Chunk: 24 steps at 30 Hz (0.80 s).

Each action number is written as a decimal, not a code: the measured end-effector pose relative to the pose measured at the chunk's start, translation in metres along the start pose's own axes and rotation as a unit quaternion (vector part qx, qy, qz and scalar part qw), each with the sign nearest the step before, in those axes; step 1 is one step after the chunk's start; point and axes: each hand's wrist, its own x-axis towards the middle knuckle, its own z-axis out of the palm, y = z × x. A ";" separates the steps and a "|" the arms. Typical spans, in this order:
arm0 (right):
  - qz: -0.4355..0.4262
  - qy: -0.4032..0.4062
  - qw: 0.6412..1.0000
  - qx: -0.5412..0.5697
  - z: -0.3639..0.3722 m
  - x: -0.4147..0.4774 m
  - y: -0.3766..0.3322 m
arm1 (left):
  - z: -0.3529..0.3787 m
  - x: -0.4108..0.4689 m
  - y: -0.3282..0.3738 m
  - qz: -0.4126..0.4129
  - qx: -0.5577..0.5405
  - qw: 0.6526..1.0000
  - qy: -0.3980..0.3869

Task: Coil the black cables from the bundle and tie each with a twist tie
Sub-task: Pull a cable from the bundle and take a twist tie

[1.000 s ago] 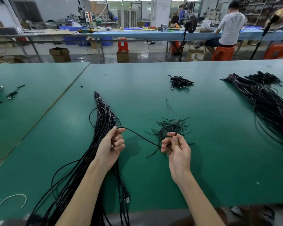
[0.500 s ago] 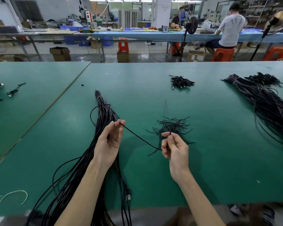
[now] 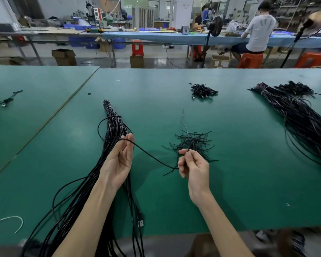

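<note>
- Your left grip (image 3: 119, 160), fingers nearly straight, pinches a single black cable (image 3: 152, 156) at its fingertips, above the long tied bundle of black cables (image 3: 115, 130) that lies on the green bench (image 3: 248, 182).
- Your right grip (image 3: 193, 167), fingers curled, holds the same cable farther along and pinches one thin black twist tie (image 3: 183, 119) upright between thumb and forefinger.
- The cable sags between both grips; a loose heap of black twist ties (image 3: 198, 141) lies just beyond the right grip.
</note>
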 end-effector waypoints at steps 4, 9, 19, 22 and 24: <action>-0.006 0.006 1.000 0.001 -0.001 -0.001 -0.001 | -0.001 0.003 0.003 -0.003 -0.023 1.000 0.010; -0.010 0.007 1.000 0.006 0.000 -0.001 0.000 | -0.002 -0.001 0.004 -0.042 -0.084 0.996 0.001; -0.014 0.018 0.999 0.029 -0.001 -0.003 -0.001 | -0.004 -0.005 0.011 -0.018 -0.173 0.984 -0.033; -0.021 0.018 1.000 0.015 0.000 -0.003 -0.001 | -0.007 -0.004 0.011 -0.008 -0.106 0.994 -0.038; -0.021 0.004 1.000 0.008 0.001 -0.003 -0.001 | -0.007 -0.003 0.008 -0.012 -0.004 1.000 -0.024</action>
